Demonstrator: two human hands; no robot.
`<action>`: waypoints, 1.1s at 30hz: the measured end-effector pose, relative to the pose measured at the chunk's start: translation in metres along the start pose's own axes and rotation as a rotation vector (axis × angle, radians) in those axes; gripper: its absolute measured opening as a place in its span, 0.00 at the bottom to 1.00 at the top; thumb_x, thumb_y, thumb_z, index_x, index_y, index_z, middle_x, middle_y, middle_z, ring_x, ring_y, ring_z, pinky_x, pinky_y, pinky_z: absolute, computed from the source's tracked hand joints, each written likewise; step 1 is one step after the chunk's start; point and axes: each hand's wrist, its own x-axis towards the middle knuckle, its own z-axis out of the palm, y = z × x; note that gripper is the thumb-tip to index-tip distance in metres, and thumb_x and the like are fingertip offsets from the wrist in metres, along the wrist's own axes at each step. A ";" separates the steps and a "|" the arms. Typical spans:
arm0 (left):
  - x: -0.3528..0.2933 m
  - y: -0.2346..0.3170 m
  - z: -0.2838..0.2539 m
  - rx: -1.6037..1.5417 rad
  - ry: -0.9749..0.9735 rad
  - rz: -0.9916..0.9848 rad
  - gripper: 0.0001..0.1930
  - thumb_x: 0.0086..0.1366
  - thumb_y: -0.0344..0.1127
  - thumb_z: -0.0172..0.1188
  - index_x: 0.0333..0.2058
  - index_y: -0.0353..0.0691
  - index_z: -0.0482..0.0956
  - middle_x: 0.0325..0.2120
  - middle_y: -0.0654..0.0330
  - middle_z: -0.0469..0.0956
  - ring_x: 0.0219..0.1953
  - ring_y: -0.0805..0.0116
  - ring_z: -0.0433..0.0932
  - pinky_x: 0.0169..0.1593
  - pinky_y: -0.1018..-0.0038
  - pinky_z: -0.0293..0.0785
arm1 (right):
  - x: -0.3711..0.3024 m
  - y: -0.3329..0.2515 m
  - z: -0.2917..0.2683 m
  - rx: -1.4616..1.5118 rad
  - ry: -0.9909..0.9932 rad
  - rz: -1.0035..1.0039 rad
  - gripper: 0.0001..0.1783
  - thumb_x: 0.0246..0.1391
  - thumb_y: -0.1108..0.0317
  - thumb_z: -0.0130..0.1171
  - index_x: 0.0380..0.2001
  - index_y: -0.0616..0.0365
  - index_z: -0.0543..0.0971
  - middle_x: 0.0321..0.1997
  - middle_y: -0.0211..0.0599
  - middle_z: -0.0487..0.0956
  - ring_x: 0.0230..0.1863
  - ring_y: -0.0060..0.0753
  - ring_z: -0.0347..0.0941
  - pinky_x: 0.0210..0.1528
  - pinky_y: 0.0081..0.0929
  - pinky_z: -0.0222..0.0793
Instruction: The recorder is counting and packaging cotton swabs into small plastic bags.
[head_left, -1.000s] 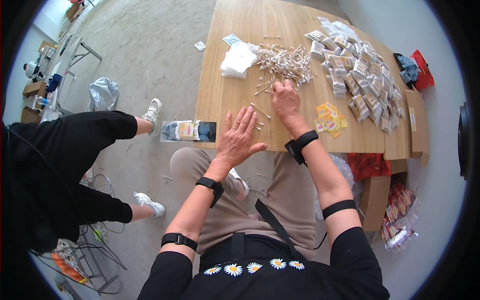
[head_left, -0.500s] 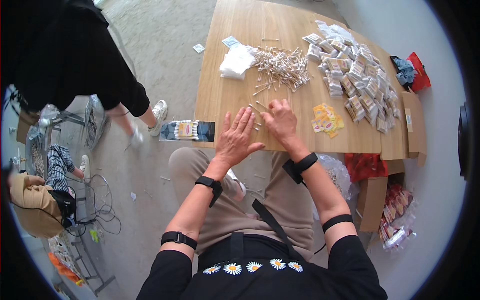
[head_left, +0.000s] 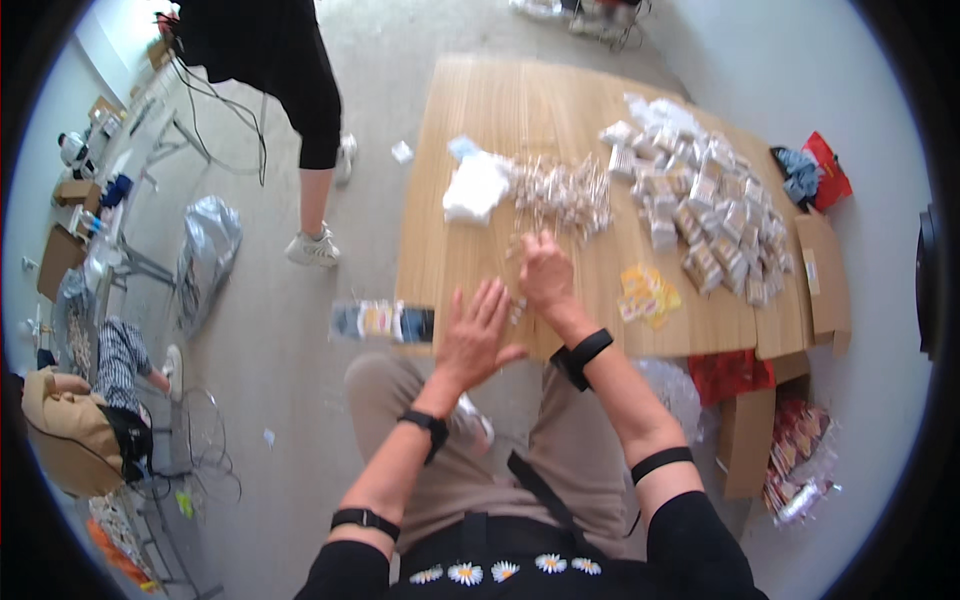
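Note:
My left hand (head_left: 473, 335) lies flat near the front edge of the wooden table (head_left: 440, 270), its fingers stretched out. A few cotton swabs (head_left: 517, 311) sit beside its fingertips, partly hidden by the hands. My right hand (head_left: 548, 275) is at the near side of the loose pile of cotton swabs (head_left: 562, 190). Its fingers are curled together; blur hides whatever is in them. Left of the pile is a stack of clear plastic bags (head_left: 475, 188). A filled pack of swabs with a yellow label (head_left: 378, 320) sticks out over the left table edge.
Many packed swab bags (head_left: 715, 200) are heaped at the right. Yellow paper labels (head_left: 648, 295) lie nearer me. Open cardboard boxes (head_left: 825, 280) stand by the table's right side. A person in black (head_left: 270, 60) stands at the far left; another person (head_left: 75, 425) is at the left edge.
My right hand has moved forward, away from my left hand, to the swab pile. The left hand stays flat. The view has tilted up, and the person in black has moved farther off.

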 end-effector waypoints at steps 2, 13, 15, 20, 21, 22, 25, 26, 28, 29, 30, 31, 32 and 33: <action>-0.007 0.003 0.004 0.016 -0.014 0.000 0.50 0.57 0.71 0.57 0.66 0.35 0.64 0.70 0.52 0.59 0.74 0.58 0.52 0.73 0.44 0.43 | 0.008 0.002 0.014 -0.082 0.002 -0.025 0.13 0.50 0.69 0.63 0.41 0.55 0.79 0.44 0.48 0.76 0.42 0.53 0.79 0.43 0.45 0.77; -0.021 0.008 0.012 -0.037 -0.051 -0.027 0.49 0.58 0.68 0.58 0.68 0.37 0.61 0.72 0.55 0.56 0.75 0.60 0.51 0.72 0.44 0.44 | -0.038 -0.006 0.008 0.054 -0.247 0.012 0.07 0.49 0.66 0.63 0.31 0.57 0.79 0.36 0.48 0.78 0.38 0.54 0.80 0.39 0.49 0.76; -0.015 0.003 0.014 -0.053 -0.045 -0.046 0.49 0.58 0.66 0.61 0.68 0.37 0.61 0.72 0.55 0.55 0.75 0.60 0.51 0.72 0.44 0.45 | -0.033 0.002 0.009 0.082 -0.183 0.017 0.05 0.50 0.67 0.60 0.28 0.57 0.80 0.34 0.48 0.78 0.37 0.55 0.79 0.38 0.49 0.75; -0.002 0.001 0.004 -0.044 -0.046 -0.032 0.49 0.59 0.66 0.59 0.68 0.35 0.61 0.72 0.54 0.56 0.75 0.60 0.51 0.73 0.47 0.43 | 0.004 0.010 0.000 0.141 -0.120 0.020 0.06 0.50 0.66 0.59 0.28 0.56 0.81 0.34 0.46 0.79 0.41 0.52 0.78 0.43 0.46 0.75; -0.001 0.001 0.005 -0.031 -0.026 -0.023 0.49 0.59 0.67 0.59 0.68 0.35 0.61 0.71 0.55 0.56 0.75 0.60 0.50 0.73 0.47 0.43 | 0.006 0.011 0.003 0.141 -0.134 0.028 0.06 0.50 0.66 0.59 0.28 0.56 0.81 0.34 0.46 0.79 0.41 0.52 0.78 0.43 0.46 0.75; 0.000 0.002 0.005 -0.017 -0.003 -0.011 0.49 0.58 0.67 0.58 0.68 0.35 0.61 0.71 0.55 0.56 0.75 0.60 0.50 0.73 0.47 0.43 | 0.007 0.012 0.005 0.152 -0.151 0.053 0.07 0.50 0.66 0.60 0.30 0.56 0.82 0.35 0.45 0.79 0.42 0.51 0.78 0.44 0.45 0.75; -0.007 0.003 0.005 -0.011 -0.011 -0.027 0.50 0.58 0.69 0.58 0.68 0.36 0.61 0.71 0.56 0.56 0.75 0.61 0.50 0.73 0.47 0.42 | -0.008 0.008 0.001 0.164 -0.151 0.120 0.08 0.51 0.65 0.62 0.33 0.55 0.82 0.39 0.45 0.78 0.42 0.52 0.79 0.46 0.45 0.75; -0.009 0.002 0.005 -0.010 -0.005 -0.031 0.50 0.58 0.69 0.57 0.69 0.36 0.61 0.71 0.56 0.56 0.75 0.61 0.50 0.73 0.47 0.43 | -0.014 0.006 -0.005 0.159 -0.121 0.164 0.08 0.52 0.64 0.62 0.34 0.55 0.82 0.42 0.46 0.78 0.42 0.53 0.79 0.46 0.46 0.76; -0.013 0.004 0.006 -0.015 -0.008 -0.034 0.50 0.58 0.69 0.57 0.69 0.36 0.61 0.71 0.56 0.56 0.75 0.61 0.50 0.73 0.47 0.43 | -0.033 0.005 -0.020 0.168 -0.126 0.163 0.08 0.52 0.65 0.62 0.34 0.55 0.81 0.42 0.45 0.77 0.42 0.53 0.79 0.46 0.46 0.76; -0.014 0.004 0.005 -0.011 0.000 -0.033 0.51 0.57 0.70 0.57 0.69 0.36 0.61 0.71 0.55 0.56 0.75 0.61 0.50 0.73 0.47 0.43 | -0.040 0.004 -0.023 0.180 -0.118 0.156 0.08 0.52 0.66 0.62 0.34 0.55 0.81 0.41 0.44 0.77 0.41 0.52 0.79 0.45 0.45 0.76; -0.013 0.005 0.006 -0.017 -0.004 -0.031 0.51 0.57 0.70 0.57 0.69 0.36 0.61 0.71 0.55 0.56 0.75 0.61 0.50 0.73 0.47 0.43 | -0.045 0.005 -0.023 0.176 -0.122 0.162 0.08 0.52 0.66 0.62 0.34 0.55 0.81 0.41 0.44 0.77 0.41 0.52 0.79 0.45 0.45 0.76; -0.012 0.005 0.006 -0.017 -0.009 -0.031 0.51 0.57 0.70 0.57 0.69 0.36 0.60 0.71 0.55 0.56 0.75 0.61 0.50 0.73 0.47 0.43 | -0.050 0.005 -0.021 0.203 -0.094 0.113 0.07 0.52 0.67 0.61 0.34 0.56 0.81 0.40 0.45 0.77 0.40 0.52 0.79 0.44 0.46 0.76; -0.012 0.006 0.005 -0.015 -0.013 -0.032 0.52 0.57 0.70 0.58 0.69 0.36 0.60 0.71 0.55 0.56 0.75 0.60 0.50 0.73 0.47 0.43 | -0.053 0.005 -0.019 0.230 -0.065 0.062 0.06 0.52 0.69 0.61 0.33 0.58 0.80 0.40 0.45 0.76 0.39 0.53 0.79 0.43 0.46 0.76; -0.012 0.007 0.006 -0.018 -0.014 -0.030 0.52 0.57 0.70 0.58 0.69 0.36 0.60 0.71 0.55 0.56 0.75 0.60 0.50 0.73 0.47 0.43 | -0.053 0.005 -0.015 0.229 -0.065 0.066 0.06 0.52 0.69 0.61 0.33 0.58 0.80 0.40 0.45 0.76 0.39 0.53 0.79 0.43 0.46 0.76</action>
